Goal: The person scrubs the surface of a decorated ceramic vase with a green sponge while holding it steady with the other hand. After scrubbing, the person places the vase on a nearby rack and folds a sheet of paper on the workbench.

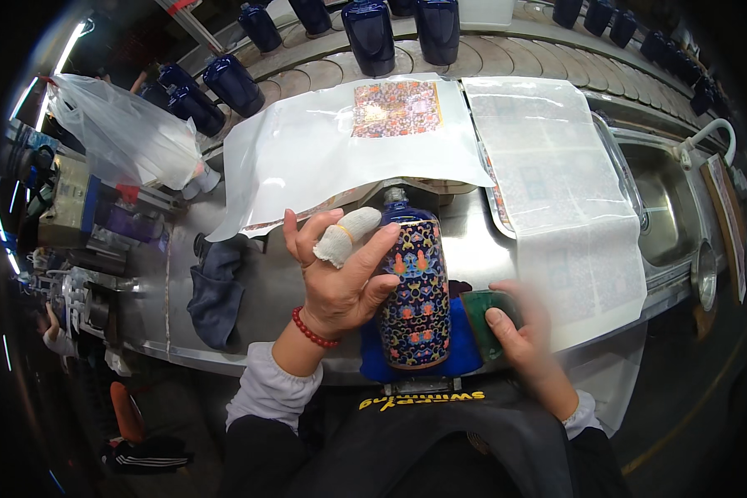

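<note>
A dark blue bottle (415, 299) covered in a colourful floral pattern lies in front of me, its neck pointing away, on a bright blue cloth (465, 344). My left hand (340, 278) is at the bottle's left side with its fingers spread; index finger and thumb touch or nearly touch the edge. One finger wears a white cloth cover (349, 236) held by a rubber band, and a red bead bracelet (314, 328) circles the wrist. To the bottle's right, my right hand (523, 336), partly blurred, grips a flat green scraper (480, 324).
Printed pattern sheets (307, 158) lie beyond the bottle, with more sheets (564, 207) to the right. A grey-blue rag (216, 295) lies at left. Plain blue bottles (369, 37) stand on a conveyor (506, 58) behind. A metal sink (664, 199) is at far right.
</note>
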A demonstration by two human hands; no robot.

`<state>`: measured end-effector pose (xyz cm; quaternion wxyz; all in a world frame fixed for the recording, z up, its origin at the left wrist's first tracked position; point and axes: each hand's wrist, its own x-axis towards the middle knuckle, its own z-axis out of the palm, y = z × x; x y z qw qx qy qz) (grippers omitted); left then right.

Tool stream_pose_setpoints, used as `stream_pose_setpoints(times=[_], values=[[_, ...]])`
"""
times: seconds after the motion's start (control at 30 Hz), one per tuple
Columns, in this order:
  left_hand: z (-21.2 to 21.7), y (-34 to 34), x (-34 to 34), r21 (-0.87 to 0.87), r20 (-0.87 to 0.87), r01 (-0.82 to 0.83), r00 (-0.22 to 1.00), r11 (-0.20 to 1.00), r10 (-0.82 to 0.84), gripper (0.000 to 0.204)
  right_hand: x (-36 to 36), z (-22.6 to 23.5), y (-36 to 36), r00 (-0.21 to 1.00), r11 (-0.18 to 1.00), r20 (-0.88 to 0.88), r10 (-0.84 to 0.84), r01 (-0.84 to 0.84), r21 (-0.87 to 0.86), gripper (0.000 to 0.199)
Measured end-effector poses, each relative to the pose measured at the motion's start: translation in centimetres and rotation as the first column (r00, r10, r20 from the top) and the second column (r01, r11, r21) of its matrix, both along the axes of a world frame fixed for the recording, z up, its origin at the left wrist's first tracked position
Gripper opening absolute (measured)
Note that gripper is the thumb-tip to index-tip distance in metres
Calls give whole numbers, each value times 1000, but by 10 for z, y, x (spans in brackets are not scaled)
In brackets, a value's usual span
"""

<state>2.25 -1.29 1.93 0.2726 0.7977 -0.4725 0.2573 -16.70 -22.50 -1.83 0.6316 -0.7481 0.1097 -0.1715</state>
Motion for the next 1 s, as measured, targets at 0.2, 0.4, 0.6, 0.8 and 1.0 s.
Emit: stream_pose_setpoints(times=[0.2,0.4,0.6,0.8,1.0], values=[[6,-2,1,71,80,-23,997,997,17,59,3,-1,0,1000,1000,-21,6,-6,25,30],[9,1,-2,150,88,-28,996,988,15,68,2,-5,-3,1000,1000,0,-9,9,-10,31],[17,-4,-16,139,-1,-34,999,990,34,78,-4,-13,-7,1000,1000,-12,-9,9,-19,31],[20,-6,-35,292,-28,74,997,954,-69,83,13,2,-10,998,992,67,16,-8,-128,28],[-12,29,-79,-71,-246,113,961,991,-127,108,47,24,-14,911,718,316,264,33,-695,28]])
